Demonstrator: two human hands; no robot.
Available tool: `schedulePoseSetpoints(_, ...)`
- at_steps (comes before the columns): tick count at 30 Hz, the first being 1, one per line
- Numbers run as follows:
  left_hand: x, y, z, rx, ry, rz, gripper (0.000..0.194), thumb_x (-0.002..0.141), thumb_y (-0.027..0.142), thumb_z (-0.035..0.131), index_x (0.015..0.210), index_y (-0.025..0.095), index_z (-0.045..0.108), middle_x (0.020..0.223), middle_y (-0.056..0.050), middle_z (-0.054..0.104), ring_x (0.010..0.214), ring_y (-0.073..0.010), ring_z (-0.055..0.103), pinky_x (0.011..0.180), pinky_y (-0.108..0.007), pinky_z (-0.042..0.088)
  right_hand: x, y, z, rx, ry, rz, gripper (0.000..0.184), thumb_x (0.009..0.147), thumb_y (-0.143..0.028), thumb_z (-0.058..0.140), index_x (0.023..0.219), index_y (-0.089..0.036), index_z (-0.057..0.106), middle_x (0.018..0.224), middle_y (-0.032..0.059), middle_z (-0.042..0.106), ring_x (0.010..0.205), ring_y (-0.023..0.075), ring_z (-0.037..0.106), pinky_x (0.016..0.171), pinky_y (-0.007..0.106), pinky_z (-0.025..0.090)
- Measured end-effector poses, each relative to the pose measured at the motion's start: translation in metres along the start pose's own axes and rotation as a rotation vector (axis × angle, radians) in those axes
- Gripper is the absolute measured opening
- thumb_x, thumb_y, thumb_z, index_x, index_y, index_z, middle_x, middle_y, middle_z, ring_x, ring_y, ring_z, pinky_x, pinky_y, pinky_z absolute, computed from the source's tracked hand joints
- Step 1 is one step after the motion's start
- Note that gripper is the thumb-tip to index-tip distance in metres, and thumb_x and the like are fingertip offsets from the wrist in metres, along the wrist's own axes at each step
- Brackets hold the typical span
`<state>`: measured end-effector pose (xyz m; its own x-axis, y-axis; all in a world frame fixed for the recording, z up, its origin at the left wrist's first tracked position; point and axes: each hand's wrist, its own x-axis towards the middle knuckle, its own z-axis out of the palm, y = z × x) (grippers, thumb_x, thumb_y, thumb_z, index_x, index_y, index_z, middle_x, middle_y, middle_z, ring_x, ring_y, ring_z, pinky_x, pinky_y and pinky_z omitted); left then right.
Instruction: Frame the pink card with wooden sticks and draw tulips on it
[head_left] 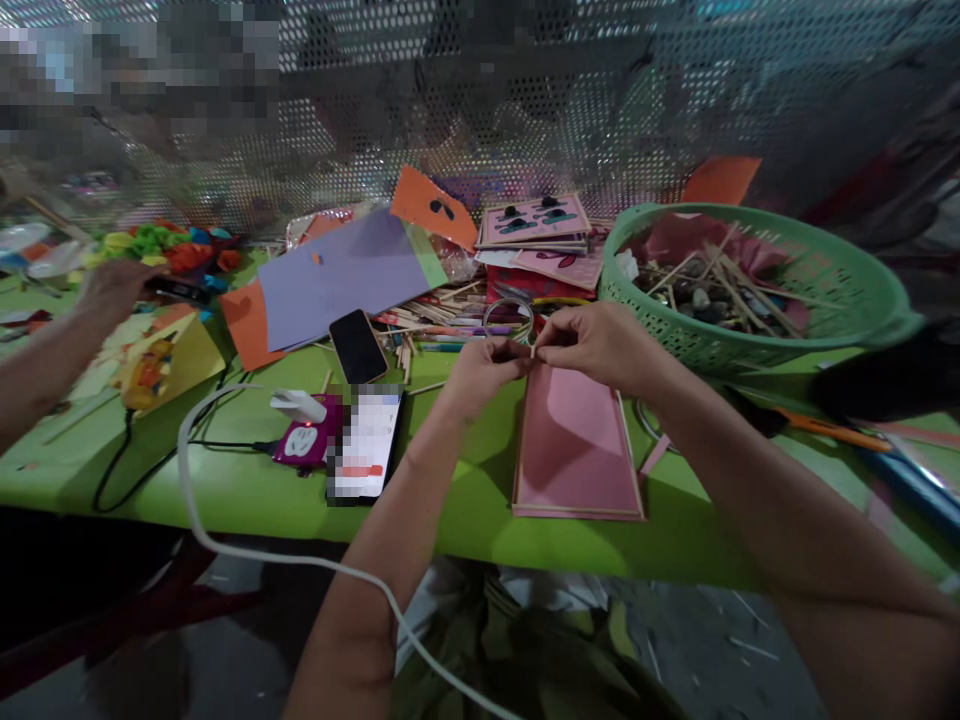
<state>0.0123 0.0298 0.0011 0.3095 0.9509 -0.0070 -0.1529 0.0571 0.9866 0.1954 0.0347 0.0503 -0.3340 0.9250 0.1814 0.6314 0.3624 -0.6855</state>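
Pink rectangular card [574, 440], edged with thin pale strips [631, 455].

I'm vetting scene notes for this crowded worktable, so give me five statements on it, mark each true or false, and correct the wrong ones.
1. The person's left hand and right hand meet at the far end of a pink rectangular card with pale strip edging. True.
2. The card stands upright. False: it lies flat on the smooth green tabletop.
3. A round green perforated plastic basket holds dark pebbles and thin wooden sticks. True.
4. The basket stands left of the card. False: it is to the right.
5. A black-screened rectangular phone lies left of the card. True.
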Motion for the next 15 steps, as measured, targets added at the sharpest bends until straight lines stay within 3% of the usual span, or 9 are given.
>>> schedulePoseSetpoints(15,-0.0006,0.0028,-0.0019,-0.076,0.023,-0.055,0.039,0.054,0.037,0.098,0.076,0.015,0.074,0.075,0.002,0.068,0.072,-0.0091,0.057,0.075,-0.026,0.048,0.0034,0.0083,-0.0051,0.105,-0.031,-0.029,0.012,0.077,-0.026,0.071,0.079,-0.02,0.08,0.074,0.0031,0.077,0.07,0.0191,0.066,0.066,0.031,0.044)
